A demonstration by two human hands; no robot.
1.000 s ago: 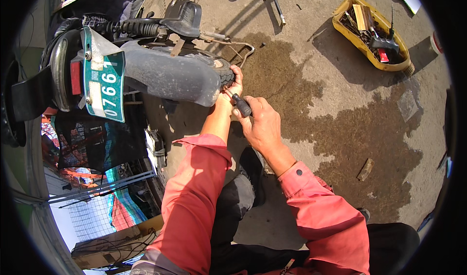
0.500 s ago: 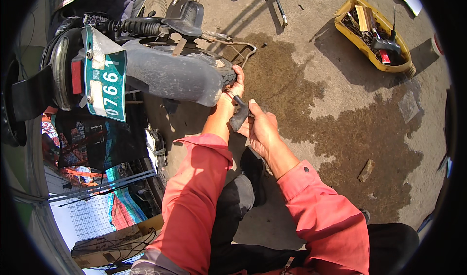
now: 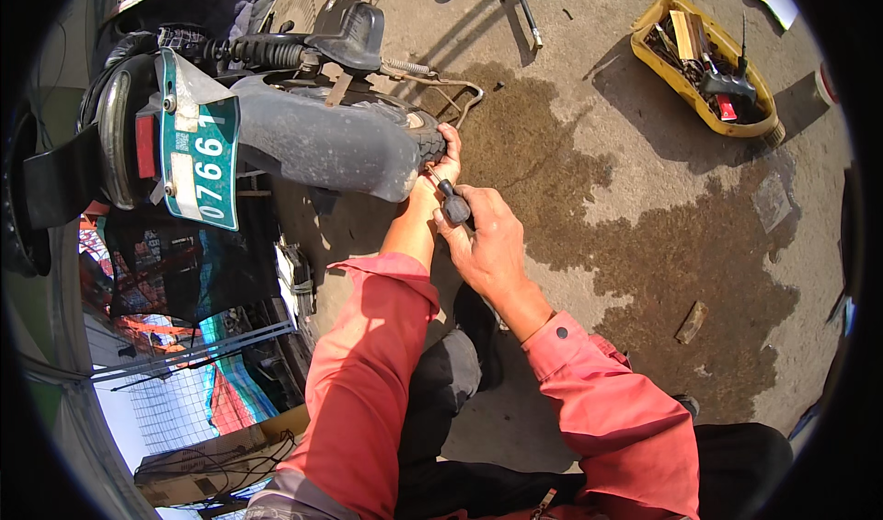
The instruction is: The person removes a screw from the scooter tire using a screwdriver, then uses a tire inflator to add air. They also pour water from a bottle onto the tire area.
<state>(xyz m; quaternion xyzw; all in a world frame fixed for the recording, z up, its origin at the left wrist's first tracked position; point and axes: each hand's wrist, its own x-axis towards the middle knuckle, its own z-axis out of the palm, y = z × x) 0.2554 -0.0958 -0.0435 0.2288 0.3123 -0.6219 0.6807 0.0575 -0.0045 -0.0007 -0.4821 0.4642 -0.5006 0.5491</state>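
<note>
Below the grey rear mudguard (image 3: 326, 138) of a two-wheeler lying across the upper left, my left hand (image 3: 441, 157) is wrapped round the treaded black tyre (image 3: 430, 137). My right hand (image 3: 487, 244) grips a tool with a thick black handle (image 3: 456, 209). Its thin metal shaft reaches up to the tyre's tread beside my left hand; where the tip ends is too small to make out. A green number plate (image 3: 193, 171) and a red reflector (image 3: 146, 147) sit behind the mudguard.
A yellow tray (image 3: 655, 49) of mixed tools stands at the upper right, near a white container (image 3: 823, 88). A gauge with a hose (image 3: 518, 19) lies at the top. Concrete ground (image 3: 570, 226) has a wet patch. Cluttered mesh and cloth (image 3: 202, 364) fill the lower left.
My right hand and the black handle have shifted and turned, dipping lower half a second ago and now raised again. My left hand stays on the tyre.
</note>
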